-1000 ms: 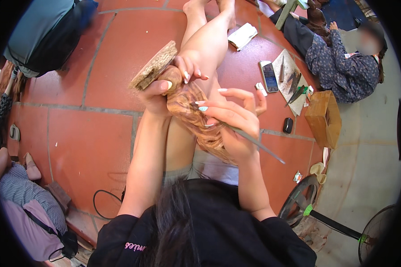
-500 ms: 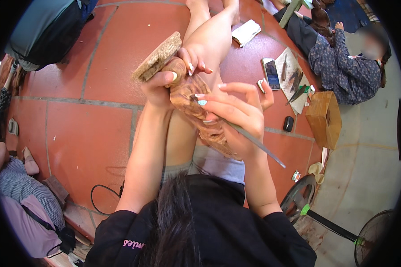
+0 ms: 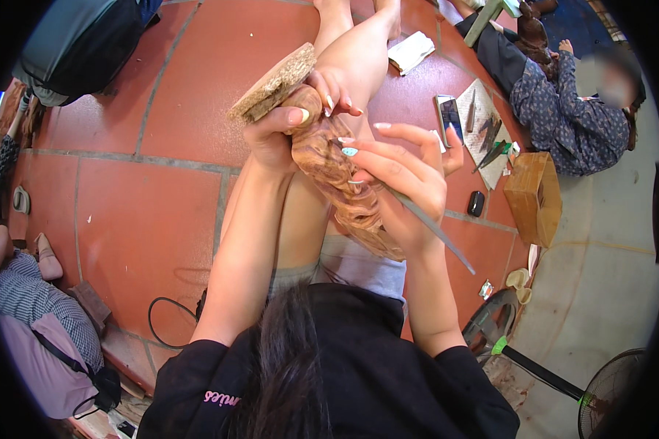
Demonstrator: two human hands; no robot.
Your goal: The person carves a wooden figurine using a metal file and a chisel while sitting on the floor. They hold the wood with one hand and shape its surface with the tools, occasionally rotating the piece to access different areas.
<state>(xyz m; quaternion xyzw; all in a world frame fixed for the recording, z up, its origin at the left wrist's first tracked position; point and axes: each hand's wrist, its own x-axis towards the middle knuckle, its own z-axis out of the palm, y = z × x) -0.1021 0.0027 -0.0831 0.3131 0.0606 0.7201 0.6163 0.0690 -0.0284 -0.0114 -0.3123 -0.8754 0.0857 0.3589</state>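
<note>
A carved wooden piece with swirling grain and a flat, rough-edged base is held up over my lap, tilted with the base at the upper left. Its narrow part just below the base is wrapped by my left hand, thumb on the near side. My right hand pinches a slim grey metal file, whose tapered end sticks out toward the lower right. The file's other end is mostly hidden by my fingers, which rest against the middle of the carving.
On the red tiled floor to the right are a phone, a sheet bearing several hand tools, a folded white cloth and a brown box. A fan stands lower right. Another person sits at the upper right.
The carving and both hands sit slightly farther right in the picture, while the whole view has also shifted a little. Both grips look the same.
</note>
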